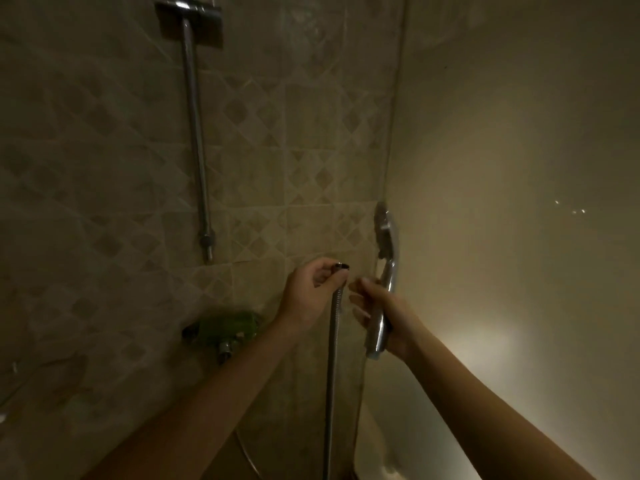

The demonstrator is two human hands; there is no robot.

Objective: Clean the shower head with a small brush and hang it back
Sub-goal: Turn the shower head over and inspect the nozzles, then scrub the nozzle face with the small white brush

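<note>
Dimly, from the head camera, we see both of our hands raised in front of a tiled wall (104,150). Our right hand (377,317) is closed around the handle of the shower head (384,271), which stands nearly upright, its head end above the fist and its lower end poking out below the palm. Our left hand (313,292) sits just beside it, fingers pinched shut on the top end of the metal hose (331,375); the hose hangs straight down from that grip between our two forearms. We cannot tell whether the hose end touches the handle; the two look slightly apart. Up and left of the left hand a chrome riser pipe (195,133) runs down the wall. Below and left of that hand sits a green-topped valve fitting (225,329), too blurred to make out. Right of the right hand is a plain, pale surface (519,168).
</note>
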